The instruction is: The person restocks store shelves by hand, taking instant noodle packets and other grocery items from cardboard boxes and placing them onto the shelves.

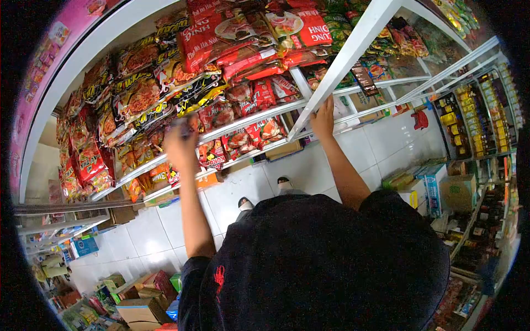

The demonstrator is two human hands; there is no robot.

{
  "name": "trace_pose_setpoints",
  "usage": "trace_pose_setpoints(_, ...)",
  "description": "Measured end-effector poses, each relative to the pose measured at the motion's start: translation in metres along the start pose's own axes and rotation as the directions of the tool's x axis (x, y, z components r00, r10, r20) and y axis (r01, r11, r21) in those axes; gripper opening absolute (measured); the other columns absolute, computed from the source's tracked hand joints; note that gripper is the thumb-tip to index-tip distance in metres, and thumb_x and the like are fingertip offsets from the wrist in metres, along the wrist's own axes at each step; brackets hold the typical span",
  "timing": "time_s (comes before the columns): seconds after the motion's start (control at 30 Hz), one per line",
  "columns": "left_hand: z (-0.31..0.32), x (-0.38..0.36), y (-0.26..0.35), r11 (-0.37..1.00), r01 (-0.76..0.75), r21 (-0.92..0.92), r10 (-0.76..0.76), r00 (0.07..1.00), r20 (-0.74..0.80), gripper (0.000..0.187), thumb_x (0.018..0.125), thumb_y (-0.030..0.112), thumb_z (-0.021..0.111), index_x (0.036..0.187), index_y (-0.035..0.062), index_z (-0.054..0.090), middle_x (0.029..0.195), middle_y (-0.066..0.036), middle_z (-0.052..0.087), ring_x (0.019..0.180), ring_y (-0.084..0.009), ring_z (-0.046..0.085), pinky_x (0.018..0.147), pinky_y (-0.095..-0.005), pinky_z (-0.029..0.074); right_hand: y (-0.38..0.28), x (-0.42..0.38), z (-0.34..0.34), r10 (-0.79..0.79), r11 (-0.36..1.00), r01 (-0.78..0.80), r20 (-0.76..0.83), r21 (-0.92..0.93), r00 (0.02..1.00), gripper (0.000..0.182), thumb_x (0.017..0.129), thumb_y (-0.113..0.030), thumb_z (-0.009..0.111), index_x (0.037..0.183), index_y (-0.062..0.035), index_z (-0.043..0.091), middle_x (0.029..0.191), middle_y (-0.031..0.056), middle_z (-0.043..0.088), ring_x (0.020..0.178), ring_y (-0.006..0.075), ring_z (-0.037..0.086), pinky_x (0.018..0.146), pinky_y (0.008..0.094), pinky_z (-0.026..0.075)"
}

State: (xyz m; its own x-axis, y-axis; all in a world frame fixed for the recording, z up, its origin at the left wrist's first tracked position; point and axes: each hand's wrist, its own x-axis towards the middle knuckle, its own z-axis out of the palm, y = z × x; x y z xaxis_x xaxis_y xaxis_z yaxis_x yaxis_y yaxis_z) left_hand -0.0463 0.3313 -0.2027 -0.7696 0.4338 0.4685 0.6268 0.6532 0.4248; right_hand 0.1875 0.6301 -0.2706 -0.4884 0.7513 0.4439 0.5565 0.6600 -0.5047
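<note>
My left hand (181,148) is blurred by motion at the front rail of the shelf (243,122). It looks closed around a small dark thing (191,124) that is too smeared to name. Instant noodle packets (141,94) in black, yellow and red lie just beyond it. My right hand (323,120) is closed on the lower end of a white door frame (353,60), its fingertips partly hidden behind the frame. Red noodle packets (265,129) sit in the lower row between my two hands.
Large red packets (298,30) are stacked at the back of the shelf. Shelves of bottles (486,116) stand at the right, with cartons (458,193) below them. Boxes (143,311) lie at the lower left on the white tiled floor (149,229).
</note>
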Motion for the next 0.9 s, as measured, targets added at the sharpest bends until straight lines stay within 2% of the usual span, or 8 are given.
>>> trace_pose_setpoints(0.2,-0.005,0.002,-0.028,0.938,0.282,0.202,-0.267,0.959,-0.098,0.040,0.061,0.027,0.071,0.094,0.0094,0.059,0.084,-0.013,0.060,0.077,-0.0313,0.057,0.065,-0.0411,0.046,0.001,-0.004,0.015,0.034,0.999,-0.031,-0.090,0.034,0.995,0.066,0.069,-0.004,0.060,0.123,0.0081,0.026,0.130,0.0268,0.024,0.122,0.0418,0.023,0.103,0.0455,0.020)
trace_pose_setpoints(0.37,0.047,-0.009,0.101,0.992,-0.063,-0.114,0.084,0.979,0.187,0.044,0.066,0.039,0.066,0.094,0.0072,0.056,0.095,-0.017,0.055,0.087,-0.0346,0.054,0.076,-0.0422,0.043,-0.068,-0.053,0.007,0.132,0.899,-0.002,-0.265,0.439,0.955,0.057,0.067,-0.003,0.060,0.119,0.0016,0.036,0.122,0.0238,0.034,0.119,0.0360,0.026,0.098,0.0456,0.021)
trace_pose_setpoints(0.43,0.058,-0.007,0.121,0.982,-0.024,-0.187,0.073,0.964,0.256,0.046,0.077,0.047,0.053,0.098,0.0057,0.055,0.097,-0.020,0.055,0.092,-0.0366,0.052,0.079,-0.0427,0.041,-0.113,-0.058,-0.006,-0.218,0.873,0.216,-0.047,0.436,0.975,0.052,0.068,-0.011,0.061,0.116,-0.0022,0.043,0.121,0.0209,0.035,0.115,0.0358,0.029,0.097,0.0453,0.023)
trace_pose_setpoints(0.53,0.071,0.010,0.099,0.332,0.439,-0.835,0.116,0.860,0.498,0.044,0.090,0.037,0.038,0.110,0.0006,0.050,0.106,-0.016,0.055,0.097,-0.0246,0.053,0.083,-0.0350,0.039,-0.154,-0.019,0.004,-0.406,0.866,0.371,0.038,0.335,0.913,0.049,0.065,-0.024,0.067,0.109,-0.0106,0.051,0.116,0.0112,0.043,0.112,0.0320,0.037,0.093,0.0447,0.031)
trace_pose_setpoints(0.57,0.065,0.012,0.087,0.444,0.262,-0.857,0.136,0.926,0.353,0.044,0.088,0.037,0.042,0.110,-0.0004,0.050,0.106,-0.013,0.055,0.096,-0.0202,0.051,0.085,-0.0308,0.037,-0.152,-0.012,0.021,-0.429,0.876,0.369,0.153,0.310,0.890,0.050,0.064,-0.026,0.068,0.109,-0.0125,0.051,0.117,0.0084,0.043,0.111,0.0301,0.038,0.092,0.0439,0.033)
trace_pose_setpoints(0.67,0.028,0.001,0.071,0.691,0.285,-0.664,0.025,0.909,0.416,0.048,0.086,0.039,0.045,0.112,-0.0010,0.049,0.110,-0.014,0.053,0.104,-0.0229,0.047,0.090,-0.0345,0.033,-0.133,0.007,0.029,-0.469,0.875,0.425,0.189,0.232,0.863,0.045,0.061,-0.024,0.068,0.102,-0.0115,0.056,0.107,0.0074,0.050,0.098,0.0285,0.047,0.084,0.0410,0.039)
trace_pose_setpoints(0.73,0.032,-0.012,0.050,0.998,-0.054,-0.014,0.056,0.965,0.258,0.054,0.084,0.042,0.047,0.120,0.0016,0.044,0.121,-0.014,0.047,0.115,-0.0256,0.039,0.098,-0.0408,0.025,-0.107,0.028,0.029,-0.388,0.903,0.351,0.118,0.249,0.914,0.035,0.059,-0.019,0.068,0.091,-0.0098,0.060,0.096,0.0080,0.054,0.086,0.0297,0.050,0.079,0.0394,0.041)
trace_pose_setpoints(0.9,0.058,-0.043,0.036,0.962,-0.218,0.166,0.194,0.969,0.150,0.060,0.083,0.041,0.047,0.131,0.0087,0.031,0.136,-0.008,0.031,0.126,-0.0264,0.026,0.104,-0.0439,0.014,-0.112,0.024,0.037,-0.281,0.947,0.267,0.058,0.176,0.958,0.031,0.059,-0.016,0.067,0.088,-0.0078,0.059,0.096,0.0096,0.054,0.096,0.0298,0.048,0.084,0.0395,0.040)
